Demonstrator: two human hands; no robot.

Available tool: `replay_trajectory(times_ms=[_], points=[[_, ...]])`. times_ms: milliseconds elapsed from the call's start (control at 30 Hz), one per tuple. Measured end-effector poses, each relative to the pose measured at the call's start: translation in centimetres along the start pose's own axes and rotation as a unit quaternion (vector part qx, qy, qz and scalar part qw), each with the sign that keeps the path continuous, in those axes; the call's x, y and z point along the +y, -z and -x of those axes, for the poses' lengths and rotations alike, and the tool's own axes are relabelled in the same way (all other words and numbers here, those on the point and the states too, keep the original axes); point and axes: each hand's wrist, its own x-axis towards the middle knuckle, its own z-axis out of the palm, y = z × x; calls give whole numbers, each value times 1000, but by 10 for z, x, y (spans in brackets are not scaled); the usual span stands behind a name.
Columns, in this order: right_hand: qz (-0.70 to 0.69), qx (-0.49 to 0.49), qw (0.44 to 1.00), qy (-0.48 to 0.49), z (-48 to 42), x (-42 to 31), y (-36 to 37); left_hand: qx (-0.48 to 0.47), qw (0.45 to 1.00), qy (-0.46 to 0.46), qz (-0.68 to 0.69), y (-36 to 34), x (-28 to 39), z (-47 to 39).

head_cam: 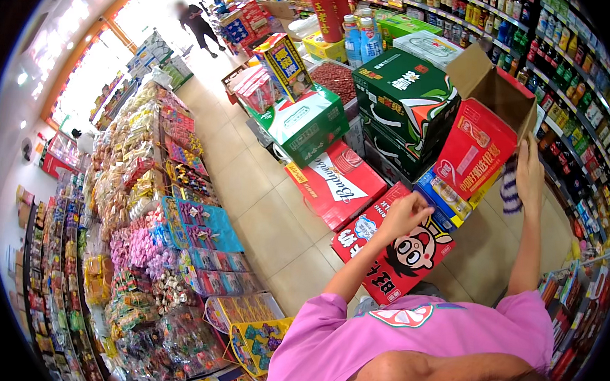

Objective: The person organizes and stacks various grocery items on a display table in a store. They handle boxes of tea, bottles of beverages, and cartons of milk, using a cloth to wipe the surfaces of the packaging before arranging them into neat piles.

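Note:
My right hand (529, 160) is at the near side edge of an opened red cardboard carton (475, 147), whose flap stands up and whose brown inside shows; whether the fingers grip it cannot be told. My left hand (406, 214) is raised with its fingers bent inward, over a red milk-drink carton (410, 253) with a cartoon face. Whether it holds something small is unclear. A blue and yellow box (441, 197) lies between the hands, under the opened carton. Left of them is a red Budweiser carton (342, 179), and dark green cartons (405, 102) are stacked behind.
A green and white carton (303, 120) carries a yellow and blue box (284, 65). Shelves of bottled drinks (574, 85) line the right side. Packaged goods (138, 207) fill a long display at left. A person (200, 24) stands far back in the aisle.

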Motion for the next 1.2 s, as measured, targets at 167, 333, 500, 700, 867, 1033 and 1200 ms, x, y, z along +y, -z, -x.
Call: replay_trajectory(times_ms=[167, 333, 500, 700, 867, 1033, 1200], points=[[-121, 152, 981, 0, 58, 8, 15, 227, 967, -52, -101, 28, -38, 94], [-328, -82, 940, -40, 123, -19, -6, 378, 904, 90, -177, 75, -99, 164], [-444, -296, 846, 13, 106, -81, -124, 309, 933, 106, -150, 103, -119, 132], [-151, -200, 953, 172, 68, -131, -290, 344, 912, 152, -164, 88, -128, 96], [-39, -375, 881, 286, 169, -181, -371, 428, 862, 139, -233, 78, -141, 102], [-176, -263, 714, 625, 210, -162, -387, 281, 912, 296, -34, 73, -156, 123], [-81, -282, 845, 448, 90, -127, -413, 406, 884, 193, -127, 66, -133, 113]])
